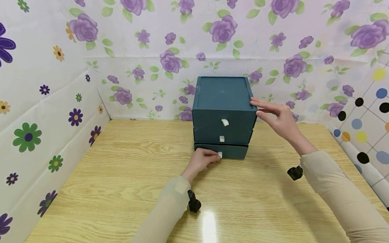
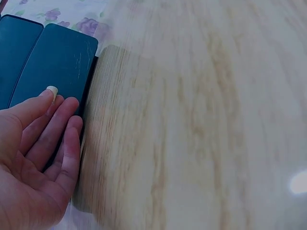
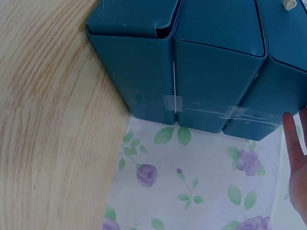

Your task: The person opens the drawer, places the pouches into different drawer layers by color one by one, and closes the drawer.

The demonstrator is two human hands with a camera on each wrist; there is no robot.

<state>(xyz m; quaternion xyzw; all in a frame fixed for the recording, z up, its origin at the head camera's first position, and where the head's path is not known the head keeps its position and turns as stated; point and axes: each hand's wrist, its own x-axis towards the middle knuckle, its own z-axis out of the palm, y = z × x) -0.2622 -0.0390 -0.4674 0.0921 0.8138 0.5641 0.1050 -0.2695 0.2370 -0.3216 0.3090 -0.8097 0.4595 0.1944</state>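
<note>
A dark blue three-tier drawer box (image 1: 224, 94) stands on the table, each drawer front bearing a small white pull tab. My left hand (image 1: 203, 159) pinches the tab of the bottom drawer (image 1: 234, 151) between thumb and fingers; in the left wrist view the tab (image 2: 52, 89) shows at the thumb tip. That drawer juts out slightly, with a thin dark gap along its top. With fairly straight fingers, my right hand (image 1: 278, 117) touches the top right edge of the box near its front corner. Only part of the right hand (image 3: 298, 163) appears in the right wrist view.
The box sits on a wood-grain table (image 1: 144, 175), close to the flowered back cloth (image 1: 138, 65). Patterned cloths also hang at left and right. Clear tape (image 3: 235, 112) runs across the box's side. A black wrist camera (image 1: 193, 202) hangs below the left sleeve.
</note>
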